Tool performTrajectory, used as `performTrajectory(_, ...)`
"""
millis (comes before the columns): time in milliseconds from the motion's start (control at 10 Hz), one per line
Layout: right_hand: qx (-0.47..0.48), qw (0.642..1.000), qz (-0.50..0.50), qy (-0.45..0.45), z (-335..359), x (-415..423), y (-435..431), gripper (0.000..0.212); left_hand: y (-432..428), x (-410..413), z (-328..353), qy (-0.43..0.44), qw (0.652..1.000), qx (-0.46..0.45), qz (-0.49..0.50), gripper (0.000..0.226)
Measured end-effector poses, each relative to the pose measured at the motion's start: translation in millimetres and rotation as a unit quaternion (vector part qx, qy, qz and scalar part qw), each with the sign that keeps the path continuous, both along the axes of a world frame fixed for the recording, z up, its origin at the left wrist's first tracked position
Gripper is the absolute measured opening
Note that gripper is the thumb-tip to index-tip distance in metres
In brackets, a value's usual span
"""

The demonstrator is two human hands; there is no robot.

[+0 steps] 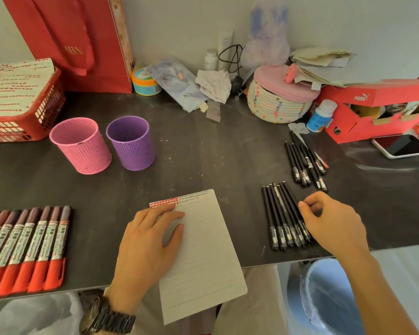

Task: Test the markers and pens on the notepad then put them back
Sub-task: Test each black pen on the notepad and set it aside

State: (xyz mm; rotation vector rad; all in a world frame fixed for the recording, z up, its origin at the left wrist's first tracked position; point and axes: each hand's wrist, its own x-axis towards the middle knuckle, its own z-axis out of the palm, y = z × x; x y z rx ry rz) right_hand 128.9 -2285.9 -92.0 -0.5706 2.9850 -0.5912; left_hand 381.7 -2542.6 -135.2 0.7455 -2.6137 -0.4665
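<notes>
Pressing our left hand (145, 243) flat on the notepad (203, 257), we curl our right hand (331, 226) over pens (279, 213), grip unclear; basket (46, 105) holds papers (17, 85).

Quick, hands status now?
Left hand: open, flat on the notepad.
Right hand: fingers curled over the near pens; grip cannot be told.

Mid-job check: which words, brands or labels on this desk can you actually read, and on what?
"PUMA": red cardboard shoebox lid.
"BN", an unclear letter before it: gold print on the red paper bag.
Unreadable, too small or blurred: labels on the red-capped markers, printed header of the lined notepad, blue label of the white bottle.
</notes>
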Motion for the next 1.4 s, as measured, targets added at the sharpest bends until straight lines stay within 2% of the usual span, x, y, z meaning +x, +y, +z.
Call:
performTrajectory(100,-0.014,1.0,-0.012,0.014,0.8,0.2,1.5,0.014,-0.5,-0.5,-1.2,0.006,1.0,0.001,0.0,0.035)
performTrajectory(200,-0.014,1.0,0.019,0.008,1.8,2.1,-0.8,0.013,-0.6,-0.3,-0.9,0.011,1.0,-0.001,-0.002,0.038)
performTrajectory(600,0.04,0.998,0.038,-0.003,7.9,-4.7,-4.1,0.008,-0.3,-0.2,0.2,0.013,1.0,0.004,-0.005,0.039)
performTrajectory(700,0.003,0.999,0.045,-0.004,7.4,-4.5,-6.5,0.006,-0.2,0.1,0.6,0.01,1.0,0.006,-0.004,0.039)
performTrajectory(800,0.007,0.999,0.05,0.002,6.3,-8.1,-7.2,0.003,0.2,0.3,0.9,0.014,1.0,0.004,-0.006,0.039)
performTrajectory(1000,0.072,0.996,0.037,0.033,6.3,-12.0,-8.9,0.015,-0.5,-0.1,-1.0,0.016,1.0,0.003,-0.004,0.037)
performTrajectory(1100,0.078,0.995,0.052,0.018,7.6,-16.1,-9.7,0.017,-0.6,0.0,-1.8,0.017,1.0,0.0,-0.004,0.035)
performTrajectory(1200,0.073,0.995,0.052,-0.045,9.7,-23.5,-8.4,0.016,0.3,-0.6,-0.8,0.019,1.0,0.002,-0.001,0.038)
performTrajectory(1400,0.062,0.996,0.033,-0.062,10.8,-18.9,-6.3,0.006,0.0,0.4,-0.3,0.02,1.0,0.001,-0.003,0.038)
